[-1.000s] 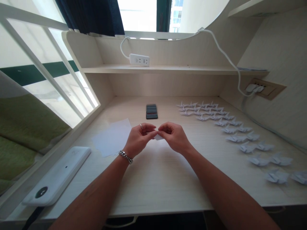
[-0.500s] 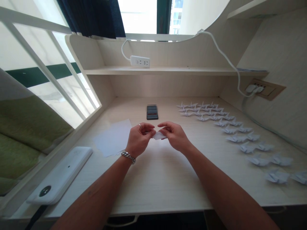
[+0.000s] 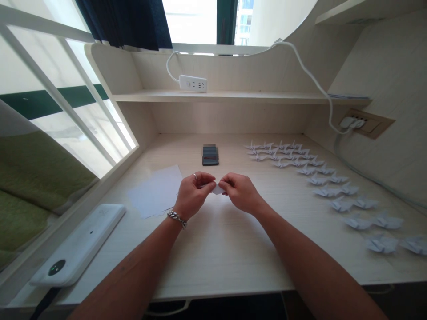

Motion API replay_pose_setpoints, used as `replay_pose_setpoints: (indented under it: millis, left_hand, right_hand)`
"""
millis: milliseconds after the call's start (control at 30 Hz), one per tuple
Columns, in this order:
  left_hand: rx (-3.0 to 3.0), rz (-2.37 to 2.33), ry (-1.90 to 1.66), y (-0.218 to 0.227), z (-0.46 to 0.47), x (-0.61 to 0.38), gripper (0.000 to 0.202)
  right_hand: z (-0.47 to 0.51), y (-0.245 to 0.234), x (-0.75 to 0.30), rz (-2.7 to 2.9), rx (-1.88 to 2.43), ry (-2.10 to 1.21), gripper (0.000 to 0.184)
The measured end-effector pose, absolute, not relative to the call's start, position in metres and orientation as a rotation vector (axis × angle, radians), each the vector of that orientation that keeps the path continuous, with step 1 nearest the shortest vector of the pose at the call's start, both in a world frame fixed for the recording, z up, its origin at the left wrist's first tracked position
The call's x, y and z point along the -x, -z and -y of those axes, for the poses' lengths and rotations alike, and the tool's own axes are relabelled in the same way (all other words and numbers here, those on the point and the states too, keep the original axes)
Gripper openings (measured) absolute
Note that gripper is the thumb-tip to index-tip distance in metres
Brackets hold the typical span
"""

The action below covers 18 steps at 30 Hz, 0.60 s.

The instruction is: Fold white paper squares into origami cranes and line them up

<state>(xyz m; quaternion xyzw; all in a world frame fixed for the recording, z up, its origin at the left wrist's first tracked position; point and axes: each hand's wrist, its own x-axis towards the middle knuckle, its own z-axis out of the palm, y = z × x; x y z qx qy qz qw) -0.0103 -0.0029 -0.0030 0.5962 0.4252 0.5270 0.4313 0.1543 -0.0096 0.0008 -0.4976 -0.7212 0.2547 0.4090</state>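
Item: small folded paper [image 3: 218,189], white, part-formed. We are holding it just above the table [image 3: 216,249], near its middle, between both hands.

- Left hand [image 3: 193,194]: fingers are closing on the paper's left edge.
- Right hand [image 3: 240,194]: fingers are pinching its right edge.
- Step, as we are judging it: mid-fold, a crease being pressed.
- The next move is calling for a steady pinch and matched edges.
- Nearby: loose sheets [image 3: 156,195] lying left; paper cranes [image 3: 327,182] standing in rows right; phone [image 3: 210,155] lying behind.
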Motion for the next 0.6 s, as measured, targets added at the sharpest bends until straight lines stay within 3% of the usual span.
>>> replay_pose_setpoints:
  millis: [600]
  left_hand:
    - [-1.414,-1.067,-1.326,0.0049,-0.0023,0.0129,0.022]
  right_hand:
    - [0.0116,-0.0014,-0.15,1.836,1.235,-0.691,0.016]
